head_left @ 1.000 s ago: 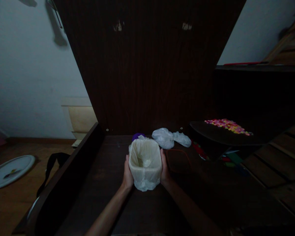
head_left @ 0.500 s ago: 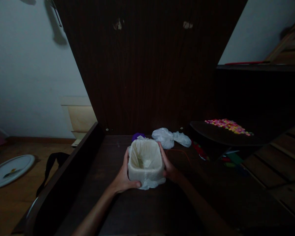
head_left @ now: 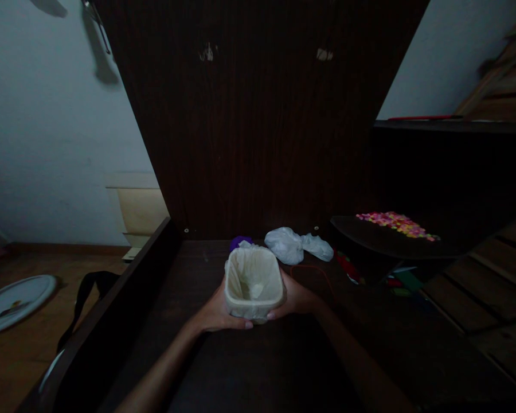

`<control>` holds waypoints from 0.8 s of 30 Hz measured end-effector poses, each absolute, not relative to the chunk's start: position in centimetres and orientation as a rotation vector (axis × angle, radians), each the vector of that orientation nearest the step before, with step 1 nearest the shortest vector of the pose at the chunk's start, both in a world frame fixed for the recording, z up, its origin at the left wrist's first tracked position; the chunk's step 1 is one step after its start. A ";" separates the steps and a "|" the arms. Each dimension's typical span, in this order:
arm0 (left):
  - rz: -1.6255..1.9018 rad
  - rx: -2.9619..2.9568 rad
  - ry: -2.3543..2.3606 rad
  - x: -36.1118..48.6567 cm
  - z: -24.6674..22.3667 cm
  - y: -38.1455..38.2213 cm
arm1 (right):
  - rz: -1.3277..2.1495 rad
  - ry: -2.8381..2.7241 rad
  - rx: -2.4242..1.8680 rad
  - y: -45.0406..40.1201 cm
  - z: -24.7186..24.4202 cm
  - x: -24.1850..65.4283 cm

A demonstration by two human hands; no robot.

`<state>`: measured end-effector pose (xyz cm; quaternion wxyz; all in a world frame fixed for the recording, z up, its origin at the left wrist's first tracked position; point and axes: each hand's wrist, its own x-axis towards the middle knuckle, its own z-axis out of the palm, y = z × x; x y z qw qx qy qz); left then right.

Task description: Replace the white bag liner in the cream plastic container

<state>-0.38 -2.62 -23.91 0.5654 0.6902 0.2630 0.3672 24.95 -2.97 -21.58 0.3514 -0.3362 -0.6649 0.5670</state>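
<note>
A small squarish white bin point(head_left: 254, 310) lined with a thin whitish plastic bag is held upright over the dark wooden surface. My left hand point(head_left: 219, 310) wraps round its left side, thumb along the lower front. On the right side my right hand point(head_left: 293, 294) grips it, with the thumb at the front. The inside of the liner shows, with folds down its walls. Just behind the bin lie a purple item point(head_left: 241, 242) and a knotted white plastic bag point(head_left: 285, 245).
A dark upright panel point(head_left: 258, 126) rises behind. At the left runs a raised dark edge point(head_left: 124, 292). Pink and yellow small pieces point(head_left: 398, 223) lie on a curved shelf at the right. An orange cord point(head_left: 313, 267) and red item point(head_left: 348, 268) are nearby.
The liner's loose edge at the bin's front is now gathered up closer under my hands. My right thumb has come round to the front, and the view has shifted slightly.
</note>
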 end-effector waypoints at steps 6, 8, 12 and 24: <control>0.903 1.436 0.452 -0.6 -24.3 -2.1 | 1.469 -1.773 -0.900 -2.2 -22.1 25.7; 1.000 1.335 0.408 -0.7 -23.9 -2.1 | 1.485 -1.786 -0.940 -2.2 -22.0 26.2; 1.117 0.954 0.420 -0.3 -22.7 -2.0 | 1.582 -1.736 -0.839 -3.0 -21.8 26.8; 1.179 0.775 0.476 2.2 -21.7 0.8 | 1.317 -0.964 -0.879 -1.7 -22.8 21.1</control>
